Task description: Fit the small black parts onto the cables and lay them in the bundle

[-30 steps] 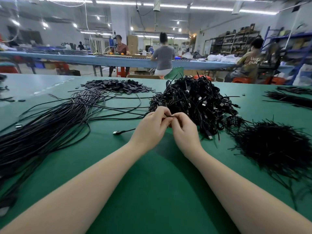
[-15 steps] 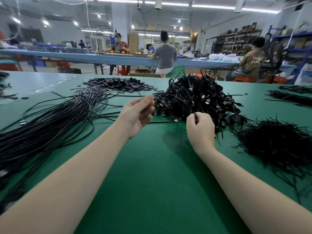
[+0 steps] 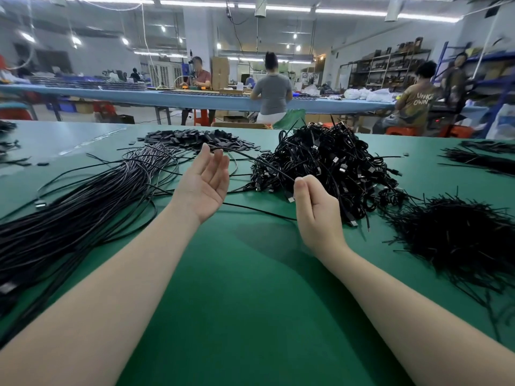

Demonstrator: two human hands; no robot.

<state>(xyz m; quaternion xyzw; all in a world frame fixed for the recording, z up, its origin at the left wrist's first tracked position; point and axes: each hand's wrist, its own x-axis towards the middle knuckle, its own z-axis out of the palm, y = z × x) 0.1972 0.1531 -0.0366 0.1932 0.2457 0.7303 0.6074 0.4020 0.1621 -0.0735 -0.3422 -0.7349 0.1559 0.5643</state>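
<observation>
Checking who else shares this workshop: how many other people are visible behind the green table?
4: one facing us, one in grey, one in brown, one standing far right. Others may be hidden.

Bright, even light from ceiling tube lamps (image 3: 348, 13) overhead; you get white glare on far left of green table (image 3: 250, 288). Soft shadow under your right hand (image 3: 316, 215). Wide-angle bend at edges. Near forearms soft, your left hand (image 3: 204, 188) slightly smeared, background workers hazy.
</observation>
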